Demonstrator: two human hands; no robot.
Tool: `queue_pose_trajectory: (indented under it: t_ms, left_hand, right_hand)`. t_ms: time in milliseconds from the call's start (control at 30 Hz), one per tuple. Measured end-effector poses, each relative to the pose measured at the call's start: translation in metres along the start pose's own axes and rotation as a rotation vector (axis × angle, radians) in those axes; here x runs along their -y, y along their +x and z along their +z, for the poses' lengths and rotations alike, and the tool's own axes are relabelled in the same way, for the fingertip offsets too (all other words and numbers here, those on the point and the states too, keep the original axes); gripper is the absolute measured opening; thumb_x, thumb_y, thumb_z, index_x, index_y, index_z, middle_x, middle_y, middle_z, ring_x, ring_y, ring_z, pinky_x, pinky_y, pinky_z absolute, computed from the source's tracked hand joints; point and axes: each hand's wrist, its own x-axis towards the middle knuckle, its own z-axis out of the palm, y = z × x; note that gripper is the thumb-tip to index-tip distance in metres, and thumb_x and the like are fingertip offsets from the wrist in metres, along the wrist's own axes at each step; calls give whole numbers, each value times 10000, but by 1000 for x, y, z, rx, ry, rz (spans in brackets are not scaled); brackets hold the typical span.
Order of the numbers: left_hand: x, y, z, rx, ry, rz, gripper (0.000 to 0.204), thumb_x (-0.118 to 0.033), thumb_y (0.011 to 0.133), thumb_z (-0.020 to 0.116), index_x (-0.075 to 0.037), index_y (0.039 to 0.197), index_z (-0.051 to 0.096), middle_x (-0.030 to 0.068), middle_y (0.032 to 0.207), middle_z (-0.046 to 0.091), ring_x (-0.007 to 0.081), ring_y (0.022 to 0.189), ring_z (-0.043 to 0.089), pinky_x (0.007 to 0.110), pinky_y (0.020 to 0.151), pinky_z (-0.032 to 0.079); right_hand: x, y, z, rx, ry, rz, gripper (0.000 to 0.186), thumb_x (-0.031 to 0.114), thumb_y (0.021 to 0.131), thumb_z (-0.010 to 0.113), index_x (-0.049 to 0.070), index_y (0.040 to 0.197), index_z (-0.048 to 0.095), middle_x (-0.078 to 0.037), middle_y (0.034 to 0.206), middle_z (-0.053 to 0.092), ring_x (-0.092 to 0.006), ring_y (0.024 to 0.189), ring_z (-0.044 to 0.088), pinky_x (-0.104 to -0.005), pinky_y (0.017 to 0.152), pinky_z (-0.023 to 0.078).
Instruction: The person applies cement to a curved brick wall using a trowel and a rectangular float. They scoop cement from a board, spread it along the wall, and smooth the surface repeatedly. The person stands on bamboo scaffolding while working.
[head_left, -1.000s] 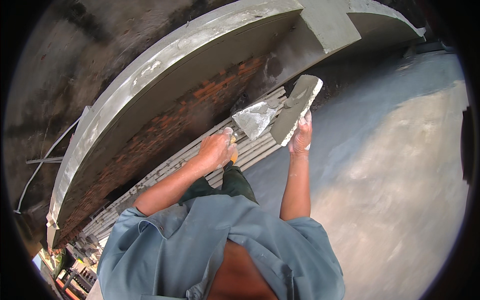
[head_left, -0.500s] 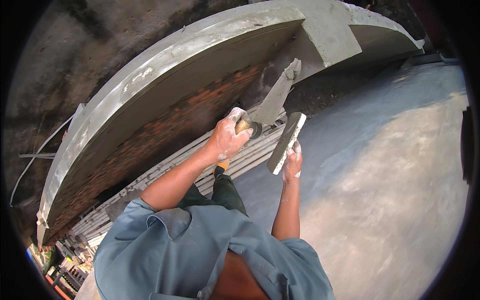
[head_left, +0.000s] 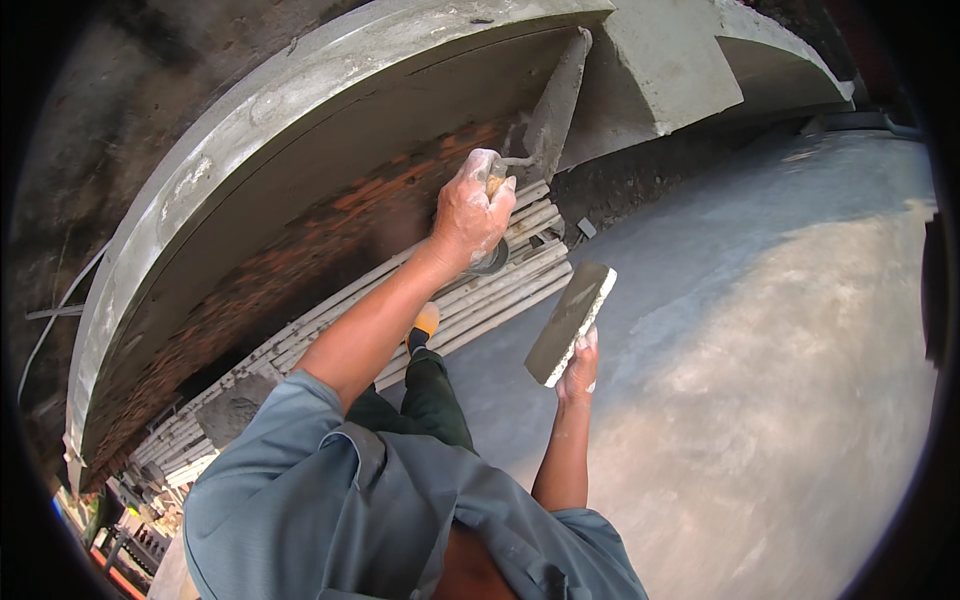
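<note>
left grip (head_left: 474,210): tan-handled trowel (head_left: 555,108) near grey pier (head_left: 682,75) | right grip (head_left: 578,374): grey-faced board (head_left: 568,318) | pale poles (head_left: 505,302) beneath

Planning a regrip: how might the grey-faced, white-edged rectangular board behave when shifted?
The board seems stiff, its long sides running straight. It's probably light, since the right hand alone supports it. Its rough white edge may crumble.

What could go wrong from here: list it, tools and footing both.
The triangular grey metal trowel in the left hand looks close to the blocky grey cement pillar and might nick it. The flat grey, white-edged board, held along one side by the right hand, could slip. The orange shoe appears on or beside long whitish poles, a possible trip.
</note>
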Motion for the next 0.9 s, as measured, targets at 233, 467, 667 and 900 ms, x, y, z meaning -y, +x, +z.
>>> queue_pose_trajectory:
  t_ms: [233, 467, 667, 900]
  left_hand:
    - [73, 29, 86, 95, 250, -11, 312, -183, 969, 661, -30, 1196, 511, 303, 1036, 671, 541, 934, 651, 573, 797, 526]
    - [64, -29, 42, 203, 108, -158, 251, -145, 947, 652, -15, 1148, 576, 242, 911, 688, 406, 814, 680, 457, 783, 549]
    - [5, 7, 52, 86, -121, 24, 304, -126, 917, 668, -21, 1181, 562, 242, 894, 695, 448, 836, 696, 492, 761, 555]
    - [29, 17, 83, 58, 211, 89, 296, -169, 938, 676, -22, 1169, 562, 261, 923, 690, 491, 852, 681, 536, 747, 539]
  right_hand:
    - [-12, 8, -20, -7, -23, 62, 829, 426, 832, 777, 16, 1480, 463, -85, 1305, 585, -213, 1188, 581, -371, 1011, 494]
    - [-15, 11, -22, 18, -40, 90, 817, 408, 871, 731, 67, 1547, 422, -70, 1351, 603, -216, 1204, 617, -371, 1006, 537]
    - [-5, 12, -5, 52, 1, 89, 859, 402, 827, 765, 5, 1515, 438, -90, 1326, 589, -218, 1196, 586, -372, 1015, 499]
    - [-13, 11, -14, 51, 0, 93, 844, 399, 830, 756, 18, 1513, 438, -84, 1322, 597, -210, 1188, 602, -365, 1006, 517]
